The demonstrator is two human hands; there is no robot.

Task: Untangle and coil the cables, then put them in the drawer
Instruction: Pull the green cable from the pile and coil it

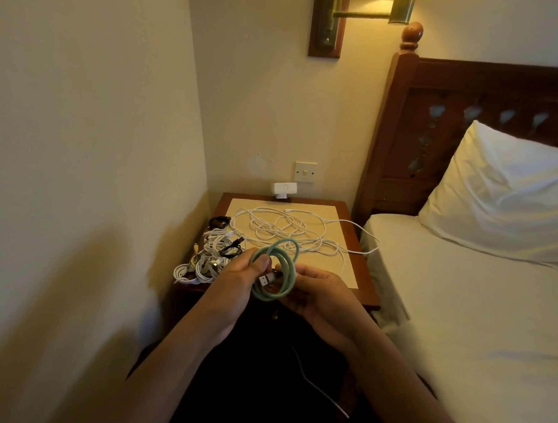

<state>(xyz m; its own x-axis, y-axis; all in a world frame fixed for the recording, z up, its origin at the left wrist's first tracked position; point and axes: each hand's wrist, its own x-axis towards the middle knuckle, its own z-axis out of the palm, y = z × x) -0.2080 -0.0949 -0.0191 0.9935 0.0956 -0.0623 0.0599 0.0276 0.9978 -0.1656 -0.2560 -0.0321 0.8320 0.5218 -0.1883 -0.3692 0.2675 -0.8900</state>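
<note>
A green cable (pixel 289 263) is wound into a coil of several loops and held in the air over the front edge of the nightstand (pixel 362 267). My left hand (pixel 238 280) pinches the coil's left side with the thumb on top. My right hand (pixel 318 294) holds the coil from below on the right, next to its white plug end. A long white cable (pixel 280 226) lies loose and tangled across the nightstand top. A heap of coiled white and black cables (pixel 210 256) sits at the left edge. The drawer knob (pixel 275 315) shows below my hands.
A white adapter (pixel 284 189) sits in the wall socket behind the nightstand, under a light switch (pixel 305 172). The bed (pixel 459 318) with a white pillow (pixel 504 197) stands close on the right. A wall runs along the left. A thin white cable (pixel 320 388) trails on the dark floor.
</note>
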